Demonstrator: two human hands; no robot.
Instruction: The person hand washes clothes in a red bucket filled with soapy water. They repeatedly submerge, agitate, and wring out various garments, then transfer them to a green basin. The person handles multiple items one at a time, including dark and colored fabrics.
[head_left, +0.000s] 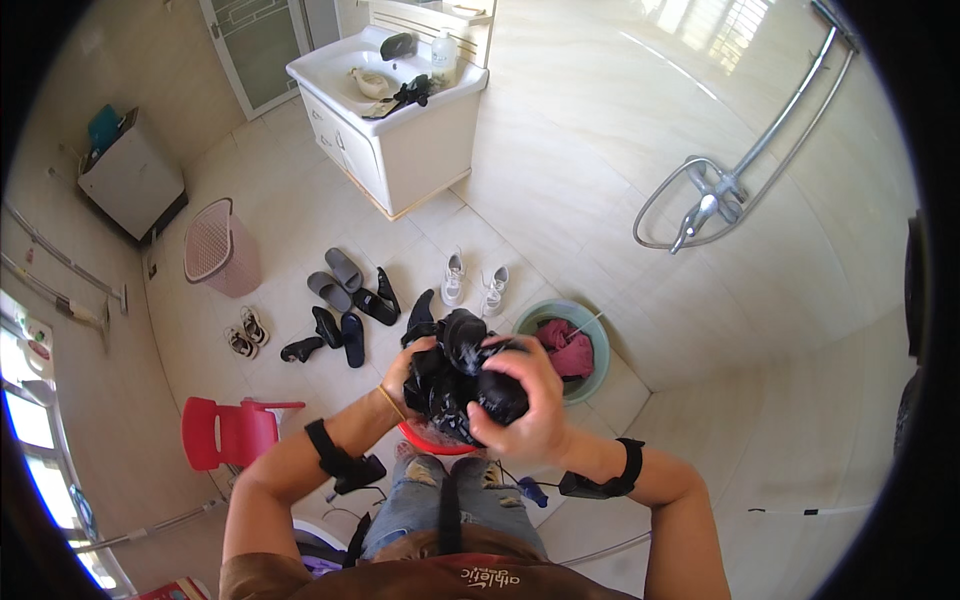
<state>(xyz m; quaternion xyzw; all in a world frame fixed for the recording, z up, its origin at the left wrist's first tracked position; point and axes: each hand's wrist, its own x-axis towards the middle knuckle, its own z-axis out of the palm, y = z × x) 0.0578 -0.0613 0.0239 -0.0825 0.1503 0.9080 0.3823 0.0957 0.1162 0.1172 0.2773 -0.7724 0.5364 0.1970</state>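
Note:
Wet black cloth, bunched up and dotted with foam, is held between both hands in front of my body. My left hand grips its left side, partly hidden behind the bundle. On the other side, my right hand curls its fingers and thumb around a rounded part of the cloth. Directly below the bundle is a red basin with sudsy water, mostly covered from view. A green basin holding dark pink cloth stands just beyond my right hand.
White sneakers, gray slippers and several dark shoes lie on the tiled floor ahead. A red chair and a pink basket stand at left. The washbasin cabinet is at the far wall; a shower mixer hangs at right.

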